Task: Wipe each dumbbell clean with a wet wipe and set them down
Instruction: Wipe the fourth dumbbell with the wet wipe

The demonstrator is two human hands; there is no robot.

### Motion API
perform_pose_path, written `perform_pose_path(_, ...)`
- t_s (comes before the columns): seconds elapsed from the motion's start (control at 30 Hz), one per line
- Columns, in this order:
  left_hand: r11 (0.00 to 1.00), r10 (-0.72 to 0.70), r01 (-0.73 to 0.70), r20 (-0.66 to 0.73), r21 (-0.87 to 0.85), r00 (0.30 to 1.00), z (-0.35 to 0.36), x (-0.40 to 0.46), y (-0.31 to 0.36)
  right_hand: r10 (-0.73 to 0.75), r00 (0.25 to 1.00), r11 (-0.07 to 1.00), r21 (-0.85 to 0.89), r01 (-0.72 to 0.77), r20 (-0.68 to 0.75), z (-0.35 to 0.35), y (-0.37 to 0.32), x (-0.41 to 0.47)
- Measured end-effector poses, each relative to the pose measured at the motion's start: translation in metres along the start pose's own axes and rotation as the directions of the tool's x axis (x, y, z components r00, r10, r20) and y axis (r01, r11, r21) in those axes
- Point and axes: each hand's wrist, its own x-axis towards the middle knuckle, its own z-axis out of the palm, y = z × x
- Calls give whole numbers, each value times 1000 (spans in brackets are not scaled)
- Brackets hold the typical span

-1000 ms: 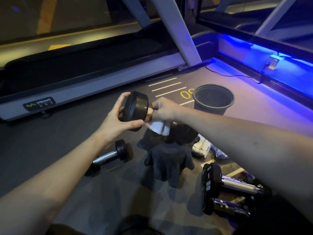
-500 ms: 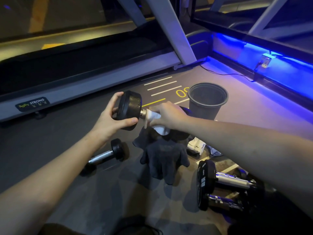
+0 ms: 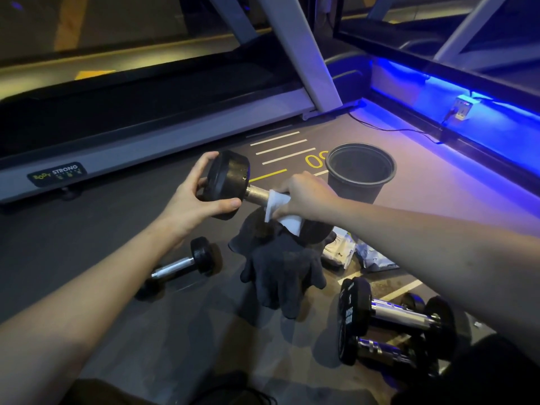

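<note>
Your left hand [image 3: 193, 200] cups the near black head of a rubber-headed dumbbell [image 3: 230, 185], thumb under the rim and fingers spread over the top, holding it off the gym floor [image 3: 87, 244] while your right hand [image 3: 306, 194] closes around the knurled steel handle with a white wet wipe [image 3: 277, 206] pinched between palm and bar. The dumbbell's far head is hidden behind your right hand and the hanging tail of the wipe. Judged from its build, it is dense and rigid, so the weight likely sits in the two heads and the bar will want to tip if you let go of either end; the head's rim and the textured handle look like the surest places to hold, and a damp handle may turn slick. The wipe is thin and limp and will bunch unless you keep it wrapped. Below your hands lies a dark grey cloth [image 3: 280, 270], with a small dumbbell [image 3: 181, 267] on the floor to its left and two chrome-handled dumbbells [image 3: 391, 325] side by side at your right. A black bin [image 3: 361, 173] stands just past your right hand, a wipes packet [image 3: 339, 252] lies near it, and a treadmill [image 3: 146, 124] runs along the far side.
</note>
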Motion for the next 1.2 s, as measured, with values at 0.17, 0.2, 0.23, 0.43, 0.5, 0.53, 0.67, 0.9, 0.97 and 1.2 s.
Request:
perform_pose_path(0.17,999,19,-20,26,37,999,2,2,4,57,997,987,154,-47,-59,-5,-37,10)
perform_pose_path(0.2,999,20,-21,28,40,999,3,2,5,71,995,980,192,-58,-64,-5,-41,12)
perform_pose_path(0.23,999,19,-20,28,39,999,2,2,5,79,994,974,220,-61,-71,-4,-44,13)
perform_pose_path(0.43,999,-2,1,18,35,1000,-1,-2,-1,29,999,996,91,-26,-39,-2,-33,8)
perform_pose_path(0.5,1000,-6,6,4,21,1000,-1,-2,-2,15,1000,999,35,-15,-7,-3,-23,3)
perform_pose_path(0.53,1000,-9,9,-1,18,1000,-1,-1,-2,7,1000,1000,11,-7,15,-3,-17,1)
perform_pose_path(0.67,1000,-20,20,4,4,1000,-2,-1,-3,12,994,998,-59,-6,105,-8,3,0)
perform_pose_path(0.9,999,6,-7,37,35,999,-2,-1,0,-20,942,998,-55,40,336,-24,22,11)
perform_pose_path(0.97,999,-1,0,27,33,1000,-1,-1,1,-16,944,996,-79,45,329,-24,24,10)
perform_pose_path(1.2,999,-32,32,-5,13,999,0,-2,-2,-76,997,915,-399,57,-32,19,10,-14)
